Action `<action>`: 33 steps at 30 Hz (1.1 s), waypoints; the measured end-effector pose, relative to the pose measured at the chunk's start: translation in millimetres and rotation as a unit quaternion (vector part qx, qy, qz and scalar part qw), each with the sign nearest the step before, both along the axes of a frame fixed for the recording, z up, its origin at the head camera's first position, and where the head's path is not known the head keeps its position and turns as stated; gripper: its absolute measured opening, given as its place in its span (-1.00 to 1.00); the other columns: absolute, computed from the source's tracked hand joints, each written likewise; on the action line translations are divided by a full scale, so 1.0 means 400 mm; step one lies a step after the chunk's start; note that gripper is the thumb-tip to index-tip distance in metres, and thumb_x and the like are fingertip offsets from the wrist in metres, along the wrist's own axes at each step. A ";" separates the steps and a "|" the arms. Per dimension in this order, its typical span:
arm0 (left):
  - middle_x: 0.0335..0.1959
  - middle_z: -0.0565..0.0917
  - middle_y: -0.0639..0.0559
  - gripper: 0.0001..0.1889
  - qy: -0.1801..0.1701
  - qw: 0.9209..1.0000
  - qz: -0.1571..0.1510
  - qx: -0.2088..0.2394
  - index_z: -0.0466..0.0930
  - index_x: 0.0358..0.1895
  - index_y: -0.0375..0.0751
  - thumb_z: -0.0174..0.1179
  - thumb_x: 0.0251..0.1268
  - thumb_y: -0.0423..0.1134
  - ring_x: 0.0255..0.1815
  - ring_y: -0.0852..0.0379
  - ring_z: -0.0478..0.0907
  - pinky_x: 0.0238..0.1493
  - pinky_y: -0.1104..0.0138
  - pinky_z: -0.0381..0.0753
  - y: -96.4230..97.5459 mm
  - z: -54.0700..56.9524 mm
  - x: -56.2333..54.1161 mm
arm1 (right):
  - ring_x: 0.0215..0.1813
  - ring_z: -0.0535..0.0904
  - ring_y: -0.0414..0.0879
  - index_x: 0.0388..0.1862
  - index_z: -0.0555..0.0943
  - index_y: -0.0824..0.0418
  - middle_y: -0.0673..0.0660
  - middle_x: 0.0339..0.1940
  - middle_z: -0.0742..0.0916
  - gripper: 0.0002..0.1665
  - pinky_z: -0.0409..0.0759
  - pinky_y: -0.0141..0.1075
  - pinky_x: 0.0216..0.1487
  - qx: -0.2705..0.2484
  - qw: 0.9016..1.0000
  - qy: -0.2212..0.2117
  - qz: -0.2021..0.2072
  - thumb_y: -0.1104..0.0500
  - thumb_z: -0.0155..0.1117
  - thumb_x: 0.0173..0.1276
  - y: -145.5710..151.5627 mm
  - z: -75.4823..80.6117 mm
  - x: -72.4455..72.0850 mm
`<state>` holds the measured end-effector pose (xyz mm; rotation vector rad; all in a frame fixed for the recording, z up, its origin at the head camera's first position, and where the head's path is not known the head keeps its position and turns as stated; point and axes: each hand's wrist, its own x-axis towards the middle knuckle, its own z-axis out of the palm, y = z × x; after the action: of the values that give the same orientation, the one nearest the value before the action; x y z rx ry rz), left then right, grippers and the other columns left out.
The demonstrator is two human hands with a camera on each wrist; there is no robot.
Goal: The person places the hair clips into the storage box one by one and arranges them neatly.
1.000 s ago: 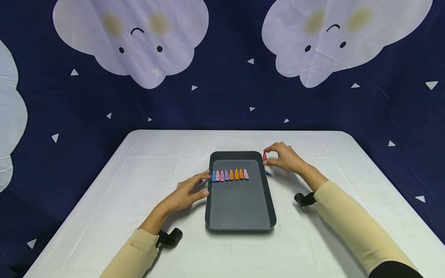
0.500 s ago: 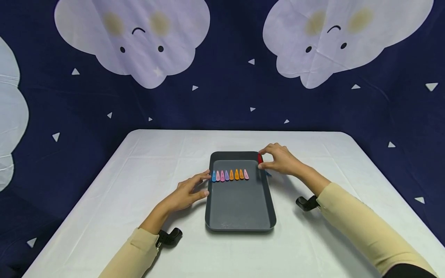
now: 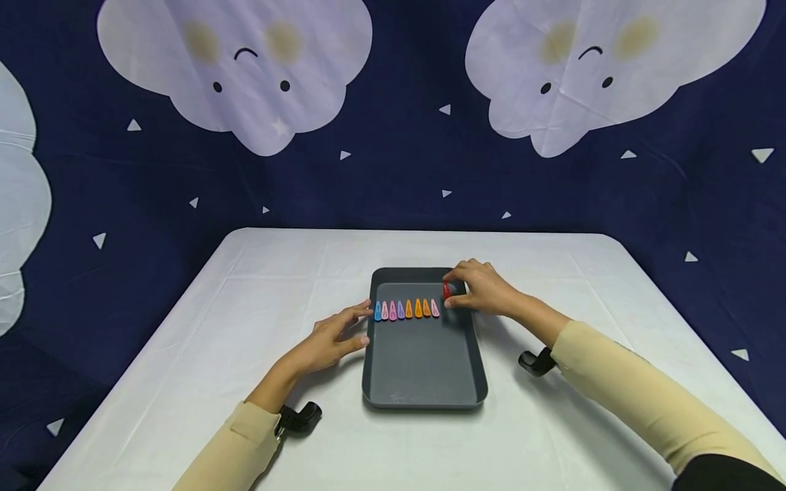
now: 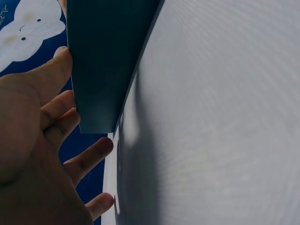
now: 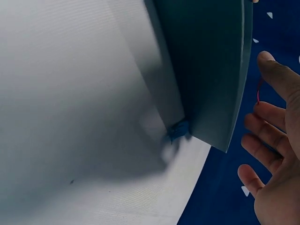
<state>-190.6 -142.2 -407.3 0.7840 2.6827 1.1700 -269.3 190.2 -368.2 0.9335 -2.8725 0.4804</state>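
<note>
My right hand (image 3: 482,290) pinches a red hair clip (image 3: 446,290) between thumb and fingers, over the upper right of the dark grey tray (image 3: 424,368). In the right wrist view the red clip shows as a thin edge at the fingertips. Inside the tray lies a row of several snap hair clips, from a blue clip (image 3: 377,311) at the left to a pink clip (image 3: 434,308) at the right, with purple and orange ones between. My left hand (image 3: 328,343) rests against the tray's left rim, fingers and thumb spread, holding no clip.
Beside the tray's right wall, a blue object (image 5: 178,130) lies on the white table (image 3: 295,286); the right hand hides it in the head view. A dark blue curtain with clouds (image 3: 233,61) hangs behind the table.
My right hand has carried the red clip leftward, from outside the tray's right rim to over the tray, near the row's right end. The left hand and tray have stayed put.
</note>
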 end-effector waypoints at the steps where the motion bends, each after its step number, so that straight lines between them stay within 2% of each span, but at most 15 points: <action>1: 0.50 0.16 0.07 -0.48 0.001 1.000 0.000 0.000 0.32 0.31 -0.02 0.13 0.32 0.00 0.44 -0.14 0.24 0.33 -0.17 -0.03 0.000 0.000 0.000 | 0.06 0.48 0.03 0.03 0.62 0.16 0.12 -0.02 0.67 -0.40 0.32 -0.03 -0.01 0.003 1.000 0.001 0.001 -0.12 0.45 0.06 -0.001 -0.001 0.000; 6: 0.50 0.16 0.05 -0.47 0.005 1.000 -0.002 0.001 0.31 0.31 -0.03 0.13 0.31 -0.01 0.43 -0.15 0.25 0.32 -0.19 -0.04 -0.001 -0.002 -0.002 | 0.04 0.49 0.02 0.02 0.63 0.15 0.11 -0.04 0.67 -0.39 0.30 -0.03 0.00 0.011 1.000 0.001 -0.001 -0.13 0.46 0.04 -0.007 -0.009 -0.003; 14: 0.50 0.16 0.05 -0.48 0.005 1.000 -0.002 0.003 0.32 0.31 -0.02 0.13 0.32 -0.02 0.44 -0.14 0.24 0.33 -0.19 -0.04 0.000 -0.001 0.002 | 0.08 0.50 0.04 -0.01 0.65 0.12 0.11 0.00 0.68 -0.41 0.26 0.08 0.14 0.028 1.000 -0.009 -0.011 -0.16 0.45 0.03 -0.015 -0.017 -0.002; 26: 0.50 0.17 0.05 -0.48 0.006 1.000 -0.001 0.005 0.31 0.32 -0.03 0.13 0.32 -0.03 0.43 -0.14 0.25 0.31 -0.18 -0.03 0.001 -0.005 0.002 | 0.01 0.53 0.03 -0.07 0.66 0.12 0.09 -0.07 0.68 -0.44 0.32 0.06 0.04 0.053 0.999 -0.008 -0.006 -0.15 0.46 0.01 -0.027 -0.041 -0.003; 33: 0.50 0.18 0.03 -0.47 0.012 1.000 -0.001 0.005 0.32 0.32 -0.04 0.12 0.32 -0.02 0.42 -0.16 0.27 0.30 -0.17 -0.02 0.001 -0.005 0.003 | 0.00 0.53 0.03 -0.07 0.66 0.13 0.09 -0.06 0.68 -0.44 0.32 0.04 0.02 0.060 0.998 -0.008 -0.016 -0.15 0.46 0.01 -0.031 -0.044 -0.010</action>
<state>-189.5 -141.6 -409.5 0.8079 2.6963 1.1817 -273.2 177.8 -385.8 0.9029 -2.9552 0.3162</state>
